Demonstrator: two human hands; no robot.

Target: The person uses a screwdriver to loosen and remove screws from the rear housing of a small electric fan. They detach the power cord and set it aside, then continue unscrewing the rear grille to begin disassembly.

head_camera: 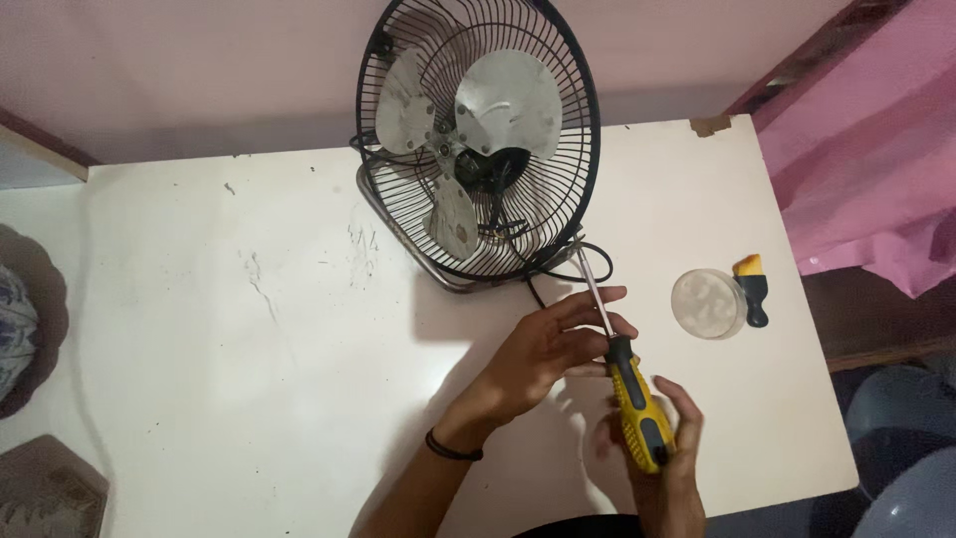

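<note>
A screwdriver [622, 364] with a yellow and black handle lies across both hands above the near right part of the white table [249, 329]. Its thin metal shaft points away and slightly left, with the tip close to the lower right rim of the fan [478, 139]; whether the tip touches the rim cannot be told.

The right hand [667, 448] is curled around the lower end of the handle, fingers wrapped over the yellow grip. The left hand [553, 349] is mostly open, its fingers stretched to the right and pinching lightly at the spot where the shaft meets the handle. A dark band [453, 448] sits on the left wrist.

The fan stands at the far middle of the table, tilted back on a metal frame. Its black wire cage encloses three pale metal blades around a dark hub. A black cord [588, 261] loops out from under the cage toward the screwdriver tip.

To the right of the hands, near the table's right edge, stands a round clear container [709, 304]. Just beside it on the right lies a small tool with a black handle and a yellow tip [752, 289], touching or nearly touching the container.

Pink fabric [876, 149] hangs at the far right, beyond the table.
</note>
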